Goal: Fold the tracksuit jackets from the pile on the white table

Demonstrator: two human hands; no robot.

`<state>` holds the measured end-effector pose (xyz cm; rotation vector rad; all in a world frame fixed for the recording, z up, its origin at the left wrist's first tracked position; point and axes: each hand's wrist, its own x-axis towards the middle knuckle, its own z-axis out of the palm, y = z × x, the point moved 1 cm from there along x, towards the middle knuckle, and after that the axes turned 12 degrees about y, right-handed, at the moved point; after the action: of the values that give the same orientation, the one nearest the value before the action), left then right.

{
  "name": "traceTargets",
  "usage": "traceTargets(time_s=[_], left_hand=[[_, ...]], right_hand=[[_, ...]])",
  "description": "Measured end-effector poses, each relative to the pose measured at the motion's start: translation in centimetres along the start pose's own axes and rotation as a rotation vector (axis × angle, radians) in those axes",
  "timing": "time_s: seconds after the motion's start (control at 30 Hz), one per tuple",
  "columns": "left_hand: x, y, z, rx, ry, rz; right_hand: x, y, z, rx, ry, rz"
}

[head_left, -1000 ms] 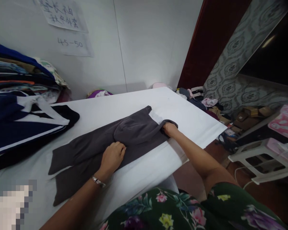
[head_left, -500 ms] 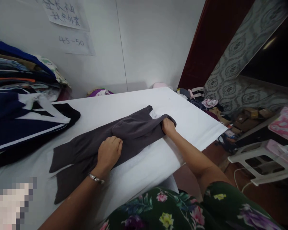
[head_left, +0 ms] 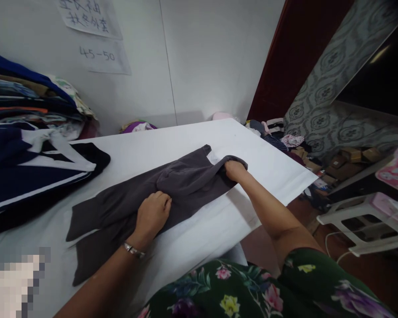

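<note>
A pair of dark grey trousers (head_left: 185, 181) lies across the white table, its two legs toward the left and its waist end toward the right. My right hand (head_left: 235, 170) is closed round the waistband's near corner, where the cloth lifts into a fold. Near the crotch, my left hand (head_left: 153, 213) rests on the trousers with its fingers curled into the fabric; the fingertips are hidden. White shows inside the waist opening between its two corners.
Navy and black clothing with white trim (head_left: 43, 170) lies at the left, in front of a tall clothes stack (head_left: 23, 92). More clothes and cardboard boxes (head_left: 343, 163) sit beyond the white table's (head_left: 268, 163) right edge. A white stool (head_left: 361, 225) stands at the right.
My right hand has shifted slightly right and up, drawing the waistband with it. My left hand stays at nearly the same spot on the trousers.
</note>
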<state>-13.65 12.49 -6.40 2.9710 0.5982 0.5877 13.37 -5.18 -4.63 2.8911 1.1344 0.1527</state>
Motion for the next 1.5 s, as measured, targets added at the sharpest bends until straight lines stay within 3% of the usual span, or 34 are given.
traceTargets(time_s=[0.17, 0.33, 0.57, 0.77, 0.87, 0.93, 1.0, 1.07, 1.13, 1.2, 1.27, 1.4, 1.5], left_hand=[[-0.5, 2.6, 0.4, -0.067, -0.021, 0.139], [-0.2, 5.3, 1.3, -0.175, -0.083, 0.291], [1.1, 6.8, 2.0, -0.045, -0.202, 0.243], [2.0, 5.8, 1.2, -0.075, -0.084, 0.15], [2.5, 5.2, 1.3, -0.008, -0.067, 0.099], [2.7, 5.0, 1.8, 0.05, -0.119, 0.107], [2.6, 5.0, 2.2, 0.079, -0.164, 0.122], [2.4, 5.2, 2.4, 0.087, -0.174, 0.125], [2.2, 5.5, 2.3, 0.087, -0.176, 0.121], [2.1, 6.1, 2.1, 0.06, -0.165, 0.135], [2.1, 7.0, 2.1, -0.011, -0.141, 0.188], [3.1, 9.9, 3.2, -0.197, -0.103, 0.362], [4.6, 12.9, 4.5, -0.228, -0.138, 0.416]], right_hand=[[0.6, -0.1, 0.7, 0.019, -0.093, 0.001], [-0.1, 0.7, 1.3, 0.055, -0.056, 0.007], [-1.2, 1.4, 1.1, 0.101, 0.021, 0.037], [-0.9, 1.5, 0.8, 0.168, 0.031, -0.001], [-1.9, 1.5, 0.3, 0.246, 0.043, -0.093], [-3.6, 1.7, 0.2, 0.424, 0.123, -0.207], [-6.0, 2.4, 0.6, 0.661, 0.312, -0.224], [-8.3, 3.8, 1.9, 0.837, 0.555, -0.045], [-10.0, 5.5, 3.9, 0.932, 0.704, 0.236], [-10.7, 7.1, 6.0, 0.999, 0.662, 0.471], [-10.6, 8.1, 7.5, 1.037, 0.524, 0.582], [-9.1, 8.4, 7.3, 1.062, 0.31, 0.498], [-7.7, 7.6, 6.4, 1.122, 0.197, 0.489]])
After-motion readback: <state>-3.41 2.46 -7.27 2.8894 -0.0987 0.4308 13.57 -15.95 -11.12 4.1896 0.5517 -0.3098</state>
